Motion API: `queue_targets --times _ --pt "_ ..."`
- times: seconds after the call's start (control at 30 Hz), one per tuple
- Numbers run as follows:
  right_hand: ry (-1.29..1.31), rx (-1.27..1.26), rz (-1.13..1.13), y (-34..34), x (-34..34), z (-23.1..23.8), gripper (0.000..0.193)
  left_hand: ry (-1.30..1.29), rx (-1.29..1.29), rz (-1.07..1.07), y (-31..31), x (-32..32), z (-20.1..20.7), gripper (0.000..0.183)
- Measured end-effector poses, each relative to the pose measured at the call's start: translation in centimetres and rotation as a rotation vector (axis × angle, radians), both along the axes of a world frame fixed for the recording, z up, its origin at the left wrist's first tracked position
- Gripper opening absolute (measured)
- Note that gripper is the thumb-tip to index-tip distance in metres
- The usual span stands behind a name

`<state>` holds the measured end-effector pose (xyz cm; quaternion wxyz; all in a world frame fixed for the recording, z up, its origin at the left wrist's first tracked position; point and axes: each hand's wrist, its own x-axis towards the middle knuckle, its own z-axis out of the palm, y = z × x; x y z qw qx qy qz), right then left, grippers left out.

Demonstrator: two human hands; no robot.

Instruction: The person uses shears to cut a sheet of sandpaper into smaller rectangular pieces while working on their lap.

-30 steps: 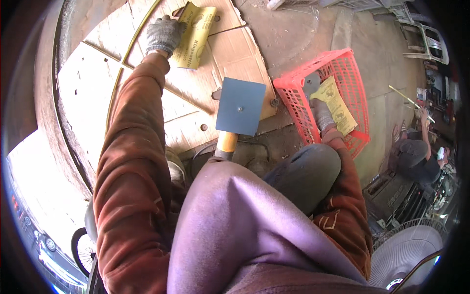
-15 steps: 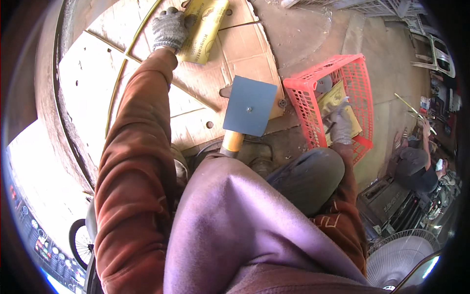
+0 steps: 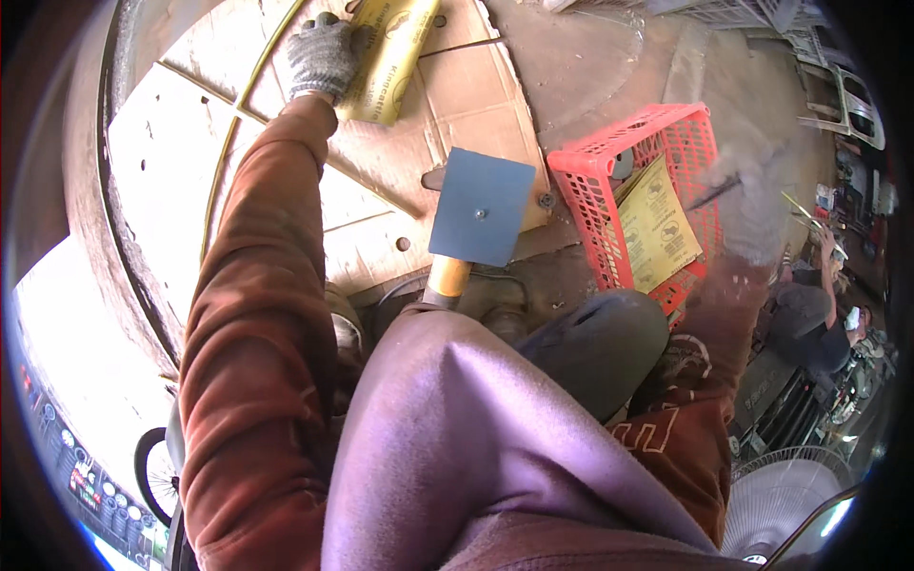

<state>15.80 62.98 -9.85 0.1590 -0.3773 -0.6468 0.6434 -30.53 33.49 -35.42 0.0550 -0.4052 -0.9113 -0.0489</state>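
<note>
Fingers point(image 3: 327, 21) of the left hand point(image 3: 322, 62), in a grey glove with dark tips, are a little bent and slightly apart in the upper left of the frame. The hand is against the left edge of a curved yellow sheet point(image 3: 392, 59), but whether the fingers pinch this edge I cannot tell. On the right side, the right hand point(image 3: 757, 205) is strongly blurred, just outside the crate point(image 3: 607, 167); I cannot tell if its fingers are spread or closed.

Cardboard point(image 3: 471, 90) is the largest thing: it covers much of the upper left, and the curved sheet lies upon it. Purple cloth point(image 3: 447, 419), drawn over a knee, fills the lower middle. Next comes the crate, red and with mesh walls, right of centre. A pale fan point(image 3: 785, 500) stands in the lower right. Inside the crate there are flat yellow sheets point(image 3: 662, 228), printed with dark marks. Near the centre, a blue-grey plate point(image 3: 476, 190) sits at the top of a post point(image 3: 447, 277). One grey disc point(image 3: 623, 165), partly hidden, is behind the crate's rim. Thinner is a dark, blurred thing point(image 3: 716, 191) between crate and right hand. Smallest is the screw point(image 3: 481, 214) in the plate's middle.
</note>
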Motion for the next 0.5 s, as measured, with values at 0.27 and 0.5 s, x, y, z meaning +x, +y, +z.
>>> queue_targets --times 0.27,0.5 --pt "-0.355 0.801 0.725 -6.6 -20.3 -10.5 0.045 -0.016 0.046 0.002 -0.4 0.1 0.2 0.044" --pt "-0.571 0.815 1.003 -12.1 -27.5 -16.4 0.045 -0.036 0.021 -0.023 -0.3 0.2 1.4 0.046"
